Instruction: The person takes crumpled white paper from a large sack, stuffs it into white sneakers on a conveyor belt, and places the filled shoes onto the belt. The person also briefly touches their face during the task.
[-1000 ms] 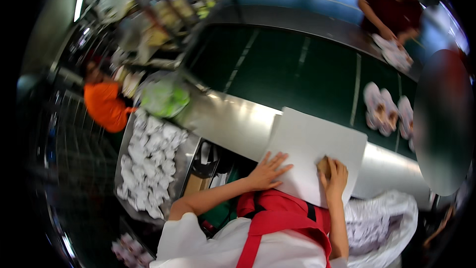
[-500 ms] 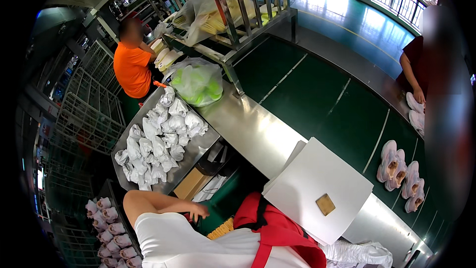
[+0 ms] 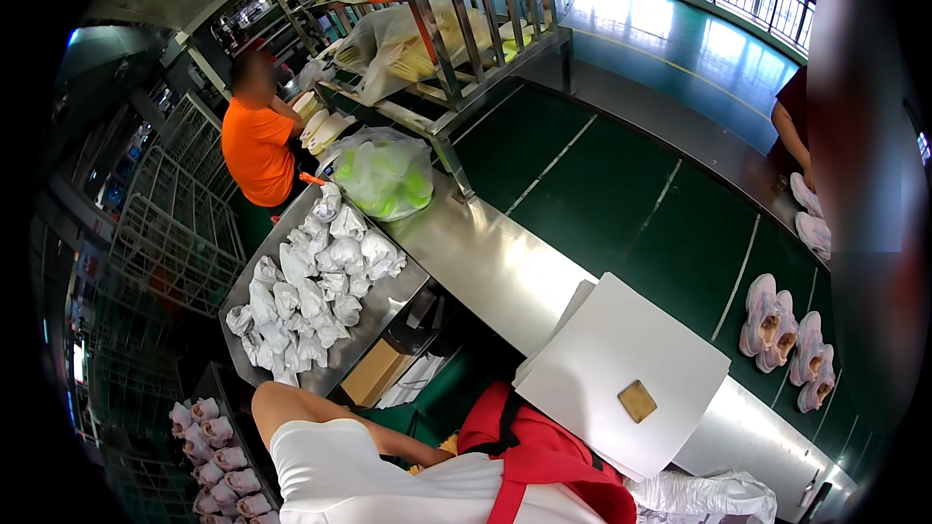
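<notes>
My left forearm (image 3: 359,424) bends in front of my white sleeve, and the end of it, my left hand (image 3: 432,455), reaches in close to my red apron (image 3: 495,427). Its fingers are hidden behind my shirt. Right by that hand shows a sliver of something yellow (image 3: 449,443), too covered to name. My right hand is out of sight. Near my front lies a stack of white paper sheets (image 3: 592,369) with a small tan block (image 3: 637,402) on top. Several white paper-wrapped bundles (image 3: 311,301) are heaped on a metal side table (image 3: 383,306) to the left.
A green conveyor belt (image 3: 602,204) runs along the metal bench (image 3: 505,252), carrying pale pink shoes (image 3: 767,325). A metal rack (image 3: 451,87) stands over it, beside a bag of bright green items (image 3: 383,180). One co-worker in orange (image 3: 257,150) sits far left; another (image 3: 791,126) touches shoes at right.
My left hand has drawn back rightward toward my apron, and its fingers have gone out of sight. The view has shifted slightly. The stack and block stay put.
</notes>
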`<state>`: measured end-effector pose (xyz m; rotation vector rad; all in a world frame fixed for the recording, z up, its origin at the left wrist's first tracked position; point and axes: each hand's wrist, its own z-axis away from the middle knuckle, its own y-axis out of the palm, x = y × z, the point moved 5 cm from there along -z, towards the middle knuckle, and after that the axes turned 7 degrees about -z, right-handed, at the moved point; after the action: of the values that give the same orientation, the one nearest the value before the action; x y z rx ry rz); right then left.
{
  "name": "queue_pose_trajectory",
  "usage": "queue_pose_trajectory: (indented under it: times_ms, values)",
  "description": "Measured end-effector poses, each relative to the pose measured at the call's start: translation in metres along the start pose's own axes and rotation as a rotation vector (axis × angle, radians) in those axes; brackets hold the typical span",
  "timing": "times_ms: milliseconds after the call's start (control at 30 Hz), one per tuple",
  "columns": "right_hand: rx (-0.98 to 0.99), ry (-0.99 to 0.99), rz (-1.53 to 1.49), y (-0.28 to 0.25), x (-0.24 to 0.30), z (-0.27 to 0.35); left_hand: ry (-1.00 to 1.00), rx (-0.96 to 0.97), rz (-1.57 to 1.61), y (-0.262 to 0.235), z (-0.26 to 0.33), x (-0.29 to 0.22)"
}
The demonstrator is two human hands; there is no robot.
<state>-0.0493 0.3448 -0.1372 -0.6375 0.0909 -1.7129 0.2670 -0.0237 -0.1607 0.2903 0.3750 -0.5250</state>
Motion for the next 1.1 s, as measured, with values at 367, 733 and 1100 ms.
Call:
queue_pose_trajectory:
  times_ms: [367,733,1100]
  values:
    - [-0.259,-0.569,-0.335,-0.039,0.140,0.083,0.426,-0.774,-0.109,-0.127,0.108,-0.144]
    - [0.218,-0.850,-0.422,-0.023,0.228,0.105,0.845,-0.476,0.096,-0.061,0.157,-0.222]
    - [0.357,-1.041,-0.254,-0.032,0.227,0.141,0.882,-0.165,0.228,-0.066,0.161,-0.198]
